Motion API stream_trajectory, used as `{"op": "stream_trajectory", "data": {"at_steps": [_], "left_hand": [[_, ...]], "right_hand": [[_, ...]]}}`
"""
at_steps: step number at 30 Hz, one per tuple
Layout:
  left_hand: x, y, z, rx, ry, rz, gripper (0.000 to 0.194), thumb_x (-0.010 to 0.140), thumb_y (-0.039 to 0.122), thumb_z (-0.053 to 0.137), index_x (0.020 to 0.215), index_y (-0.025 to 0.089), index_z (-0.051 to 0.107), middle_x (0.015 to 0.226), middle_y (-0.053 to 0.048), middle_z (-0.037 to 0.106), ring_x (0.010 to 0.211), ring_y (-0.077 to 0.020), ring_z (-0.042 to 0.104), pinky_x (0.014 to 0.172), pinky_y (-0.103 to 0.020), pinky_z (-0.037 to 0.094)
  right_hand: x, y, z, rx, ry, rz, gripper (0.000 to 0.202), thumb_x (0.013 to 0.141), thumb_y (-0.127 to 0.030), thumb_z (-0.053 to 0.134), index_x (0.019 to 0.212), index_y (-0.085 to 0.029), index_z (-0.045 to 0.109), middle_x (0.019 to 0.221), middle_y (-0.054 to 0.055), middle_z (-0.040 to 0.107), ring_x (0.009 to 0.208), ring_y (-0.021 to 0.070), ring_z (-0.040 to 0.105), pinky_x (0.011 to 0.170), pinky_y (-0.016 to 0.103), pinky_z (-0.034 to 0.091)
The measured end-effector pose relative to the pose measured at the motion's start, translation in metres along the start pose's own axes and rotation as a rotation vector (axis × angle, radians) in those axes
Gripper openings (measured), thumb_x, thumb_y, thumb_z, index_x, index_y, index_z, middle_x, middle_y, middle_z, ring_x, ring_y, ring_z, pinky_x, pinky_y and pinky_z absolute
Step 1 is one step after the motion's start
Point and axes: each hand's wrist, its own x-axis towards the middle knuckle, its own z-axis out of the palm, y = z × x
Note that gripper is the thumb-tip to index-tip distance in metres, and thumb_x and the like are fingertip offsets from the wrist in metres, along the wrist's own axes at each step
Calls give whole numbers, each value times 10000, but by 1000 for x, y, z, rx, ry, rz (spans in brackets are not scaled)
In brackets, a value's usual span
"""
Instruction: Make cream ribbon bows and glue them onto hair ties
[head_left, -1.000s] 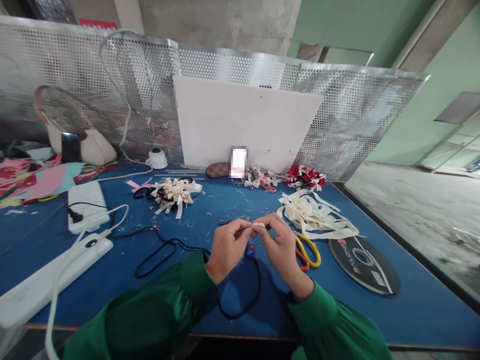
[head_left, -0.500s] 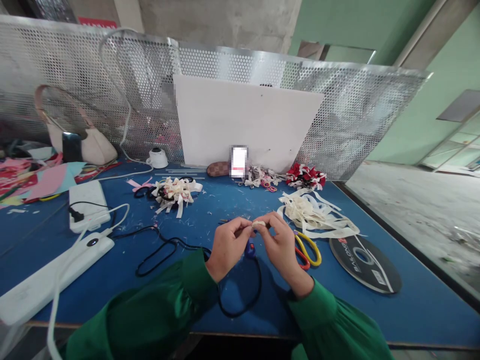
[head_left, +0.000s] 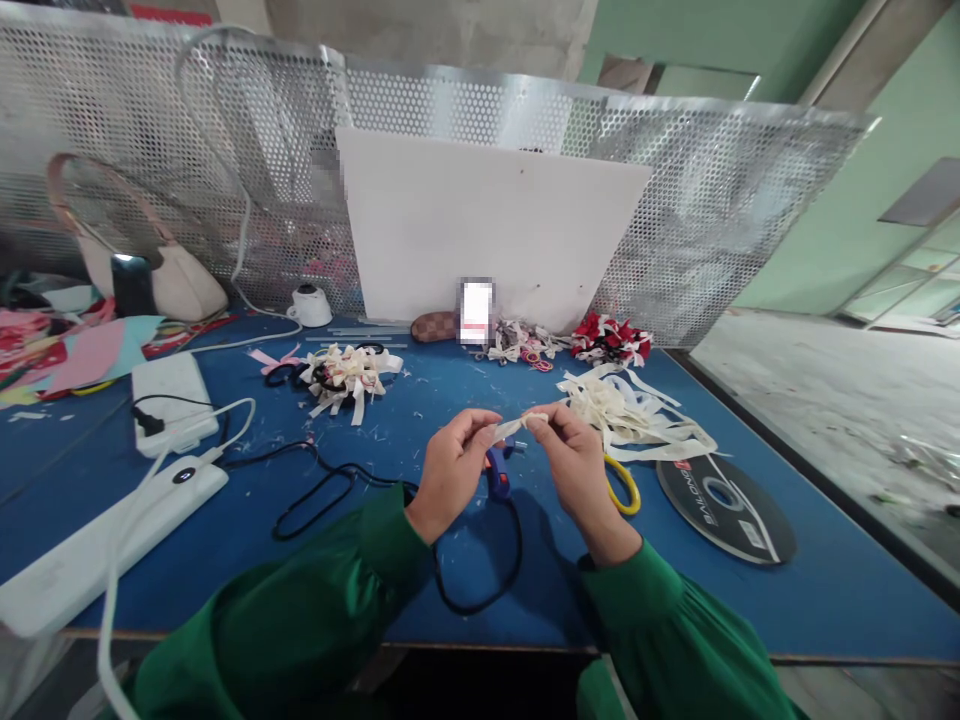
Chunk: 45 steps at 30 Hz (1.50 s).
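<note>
Between my two hands a short cream ribbon (head_left: 510,428) is stretched, above the middle of the blue table. My left hand (head_left: 455,468) pinches its left end between thumb and fingers. At the other end, my right hand (head_left: 574,462) closes on a bunched part of the ribbon. Just below them lies a blue glue gun (head_left: 497,474) with a black cord. Yellow-handled scissors (head_left: 624,487) rest beside my right hand, which partly covers them. To the right is a loose heap of cream ribbon (head_left: 626,415).
A pile of cream bows (head_left: 349,372) lies back left; red and white bows (head_left: 611,340) lie back right. A black ribbon reel (head_left: 724,508) is at right. A white power strip (head_left: 112,545) and cords occupy the left. A white board (head_left: 495,220) stands behind.
My hands have moved apart, drawing the ribbon out between them. My right hand shifted right, covering the scissors' red handle. The view has tilted slightly down.
</note>
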Motion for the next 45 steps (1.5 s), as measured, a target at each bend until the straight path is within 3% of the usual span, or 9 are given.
{"op": "stream_trajectory", "data": {"at_steps": [6,9,14,25,31,35,41,45], "left_hand": [[1,-3,-2,13,31,53,106,883,164,494,925,212,578,774,29,599,635,-106,565,583,-196,444],[-1,0,-3,69,-18,55,125,916,195,470,853,209,576,700,35,552,605,-109,525,578,-208,417],[-5,4,-1,258,23,126,172,837,341,707,826,205,603,734,25,626,662,-126,569,623,-223,431],[-2,1,0,232,134,83,250,856,366,715,716,191,604,591,49,619,539,-100,568,559,-211,429],[-1,-4,2,173,117,109,173,848,322,729,984,215,726,776,16,746,636,-127,664,614,-225,504],[-1,-1,1,250,106,121,90,854,269,705,843,209,772,778,1,767,663,-137,683,625,-224,512],[0,0,2,143,147,53,138,851,291,684,769,187,724,650,21,717,529,-109,628,522,-202,480],[-1,-1,4,59,126,12,145,834,313,694,809,182,749,658,12,721,521,-109,624,525,-208,492]], "right_hand": [[1,1,0,13,22,-3,170,825,-366,673,814,-197,691,757,6,636,726,172,538,698,311,416],[2,0,0,17,27,4,160,824,-356,674,812,-197,689,765,8,640,730,172,541,704,314,416],[1,-2,-1,24,14,-6,145,821,-345,677,810,-201,688,774,12,642,740,175,549,706,318,415],[0,0,-1,13,2,-23,138,835,-336,674,822,-200,690,764,9,630,723,168,537,690,318,408],[1,3,-2,-4,1,-49,119,856,-318,661,836,-204,688,780,8,622,734,167,532,705,323,403],[0,2,-2,1,4,-49,102,860,-302,660,833,-206,680,777,8,621,732,168,535,701,322,407],[-7,-8,2,-55,-256,-246,121,897,-254,646,788,-207,672,784,15,641,751,169,573,716,317,432],[-9,-9,5,-82,-206,-277,114,912,-230,634,806,-209,672,783,14,639,733,163,570,695,311,438]]}}
